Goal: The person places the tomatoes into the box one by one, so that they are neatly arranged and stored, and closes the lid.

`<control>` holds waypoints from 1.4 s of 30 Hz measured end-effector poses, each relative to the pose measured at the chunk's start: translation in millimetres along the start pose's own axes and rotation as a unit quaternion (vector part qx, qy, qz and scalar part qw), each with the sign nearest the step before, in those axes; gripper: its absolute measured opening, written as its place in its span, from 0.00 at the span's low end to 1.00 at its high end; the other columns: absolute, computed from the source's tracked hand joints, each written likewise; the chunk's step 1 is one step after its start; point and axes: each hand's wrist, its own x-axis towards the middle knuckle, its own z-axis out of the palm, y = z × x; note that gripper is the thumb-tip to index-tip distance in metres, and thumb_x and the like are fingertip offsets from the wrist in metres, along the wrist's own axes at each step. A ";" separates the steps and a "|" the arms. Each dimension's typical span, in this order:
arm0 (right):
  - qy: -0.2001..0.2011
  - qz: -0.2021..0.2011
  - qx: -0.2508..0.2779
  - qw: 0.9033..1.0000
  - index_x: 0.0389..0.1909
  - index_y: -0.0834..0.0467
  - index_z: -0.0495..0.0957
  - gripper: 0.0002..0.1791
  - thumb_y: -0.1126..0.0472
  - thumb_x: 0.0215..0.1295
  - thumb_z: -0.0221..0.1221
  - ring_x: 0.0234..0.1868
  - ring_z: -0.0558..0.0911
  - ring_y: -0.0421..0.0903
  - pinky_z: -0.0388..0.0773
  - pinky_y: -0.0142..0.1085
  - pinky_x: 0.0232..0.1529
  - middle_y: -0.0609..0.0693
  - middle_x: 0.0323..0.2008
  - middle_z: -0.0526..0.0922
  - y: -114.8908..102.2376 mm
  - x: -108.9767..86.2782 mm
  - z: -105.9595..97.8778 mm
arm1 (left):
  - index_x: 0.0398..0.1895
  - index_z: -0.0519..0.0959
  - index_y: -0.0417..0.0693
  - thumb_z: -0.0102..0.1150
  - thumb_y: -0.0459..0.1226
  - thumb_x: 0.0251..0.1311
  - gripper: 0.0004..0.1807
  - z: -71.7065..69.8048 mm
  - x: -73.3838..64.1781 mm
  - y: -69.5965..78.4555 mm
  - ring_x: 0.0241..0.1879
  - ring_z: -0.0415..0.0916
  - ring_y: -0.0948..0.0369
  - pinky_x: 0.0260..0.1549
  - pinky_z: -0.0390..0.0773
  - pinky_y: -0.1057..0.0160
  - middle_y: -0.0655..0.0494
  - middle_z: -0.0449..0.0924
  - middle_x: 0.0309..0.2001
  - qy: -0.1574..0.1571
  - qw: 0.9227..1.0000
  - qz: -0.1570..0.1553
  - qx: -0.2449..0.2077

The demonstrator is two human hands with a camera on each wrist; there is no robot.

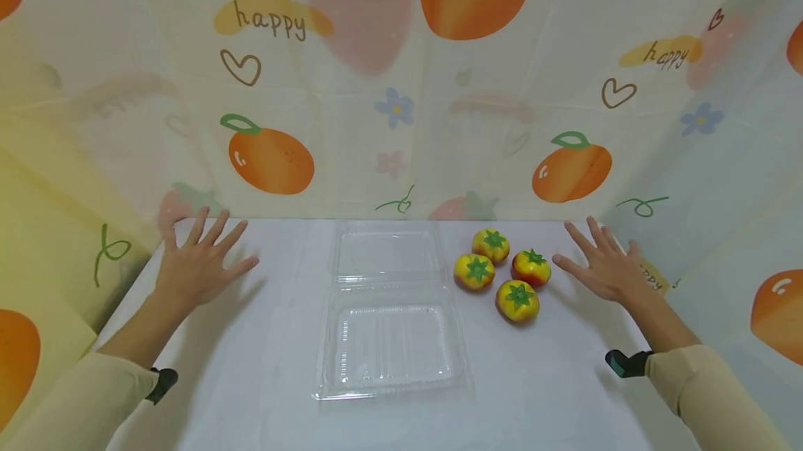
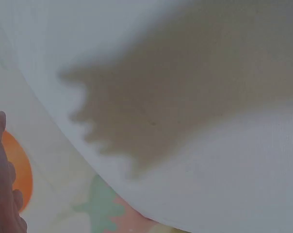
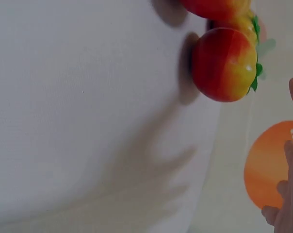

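Observation:
My left hand (image 1: 196,266) hovers over the left side of the white table with its fingers spread, holding nothing; its shadow falls below. On the other side, my right hand (image 1: 602,266) is likewise spread and holds nothing. Nearest to it is a red-and-yellow tomato-like fruit (image 1: 530,270) with a green leafy top, apart from the fingers. Several such fruits stand in a cluster, among them a front one (image 1: 517,302). Between the hands lies a clear plastic clamshell box (image 1: 326,339), its lid folded back away from me. In the right wrist view a fruit (image 3: 224,65) shows its red side.
A white cloth covers the table (image 1: 270,395). Behind it hangs a cream curtain (image 1: 351,137) printed with oranges, strawberries and hearts, and more of this cloth closes in the left and right sides.

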 end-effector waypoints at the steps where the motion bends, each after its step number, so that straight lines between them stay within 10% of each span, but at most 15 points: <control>1: -0.001 -0.004 0.004 1.000 0.80 0.48 0.39 0.50 0.25 0.67 0.41 0.72 0.42 0.77 0.27 0.79 0.59 0.69 0.77 0.34 -1.0 -0.8 0.1 | 0.73 0.65 0.52 0.49 0.63 0.64 0.40 -0.9 0.3 3.5 0.75 0.45 0.40 0.67 0.31 0.29 0.38 0.58 0.74 -0.001 1.000 0.004 -0.002; 20: -0.040 -0.058 0.086 0.994 0.80 0.49 0.42 0.50 0.32 0.66 0.51 0.72 0.49 0.75 0.39 0.75 0.65 0.69 0.77 0.43 -10.9 -5.4 14.7 | 0.74 0.65 0.56 0.54 0.62 0.61 0.40 -7.0 6.1 58.2 0.75 0.50 0.46 0.63 0.51 0.27 0.47 0.61 0.74 0.049 0.994 0.099 -0.021; 42: -0.053 -0.034 0.272 0.960 0.80 0.55 0.35 0.51 0.41 0.70 0.55 0.68 0.64 0.72 0.70 0.65 0.57 0.72 0.72 0.56 -16.7 -5.2 30.8 | 0.78 0.58 0.59 0.46 0.62 0.69 0.38 -9.3 -0.7 97.9 0.76 0.51 0.46 0.65 0.53 0.30 0.52 0.56 0.77 -0.082 0.972 0.174 -0.135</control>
